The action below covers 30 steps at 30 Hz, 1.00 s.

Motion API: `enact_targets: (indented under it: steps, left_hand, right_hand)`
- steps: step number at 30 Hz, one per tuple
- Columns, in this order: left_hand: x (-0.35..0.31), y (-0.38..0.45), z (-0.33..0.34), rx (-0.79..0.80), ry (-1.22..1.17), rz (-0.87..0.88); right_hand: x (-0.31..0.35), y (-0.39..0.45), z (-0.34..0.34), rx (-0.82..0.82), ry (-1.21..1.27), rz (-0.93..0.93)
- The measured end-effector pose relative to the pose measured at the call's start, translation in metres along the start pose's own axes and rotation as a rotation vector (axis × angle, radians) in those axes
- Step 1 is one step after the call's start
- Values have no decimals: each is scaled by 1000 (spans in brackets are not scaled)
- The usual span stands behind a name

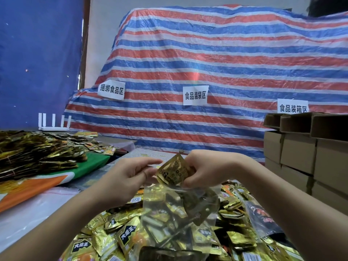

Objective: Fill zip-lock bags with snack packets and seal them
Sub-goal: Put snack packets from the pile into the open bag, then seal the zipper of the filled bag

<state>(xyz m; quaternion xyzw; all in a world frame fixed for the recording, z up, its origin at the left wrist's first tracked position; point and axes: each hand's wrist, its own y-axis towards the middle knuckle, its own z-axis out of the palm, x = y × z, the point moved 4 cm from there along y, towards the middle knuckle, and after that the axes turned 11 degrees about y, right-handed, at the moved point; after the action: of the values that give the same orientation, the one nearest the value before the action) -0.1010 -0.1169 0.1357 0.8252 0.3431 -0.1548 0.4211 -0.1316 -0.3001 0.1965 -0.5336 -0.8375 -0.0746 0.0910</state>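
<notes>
A gold snack packet (172, 171) is pinched by the right hand (204, 169) above the clear zip-lock bag (178, 210), whose mouth is held by the loosely curled left hand (128, 178). More loose packets (105, 240) are heaped beneath on the near worktop (28, 217). Cardboard boxes (301, 147) are stacked at far right.

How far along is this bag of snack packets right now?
Done: the clear zip-lock bag already holds several gold packets. In hand: the right hand pinches one more gold packet at the bag's mouth, while the left hand is beside the opening. Left: that packet goes in, the bag is unsealed, and a big loose pile of packets waits below.
</notes>
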Motion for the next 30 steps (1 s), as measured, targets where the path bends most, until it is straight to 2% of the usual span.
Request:
enact_targets:
  steps: [4, 8, 12, 22, 26, 28, 30]
  left_hand:
    - [-4, -2, 2, -66, 37, 17]
    - [-8, 2, 9, -118, 29, 34]
    - [-12, 1, 13, -200, 30, 66]
    - [-15, 0, 25, -359, -97, 19]
    - [-21, -1, 32, -397, -35, 81]
    - [-26, -2, 35, -433, 1, 125]
    - [-26, 3, 35, -467, -59, 96]
  right_hand:
    - [2, 3, 9, 3, -61, 7]
    - [9, 7, 12, 89, -199, 41]
    - [12, 7, 5, 158, -232, 98]
    - [10, 2, 17, 114, -231, 9]
    - [5, 2, 19, 157, -216, 49]
    - [6, 8, 20, 134, -300, 26]
    - [8, 14, 17, 84, -298, -11]
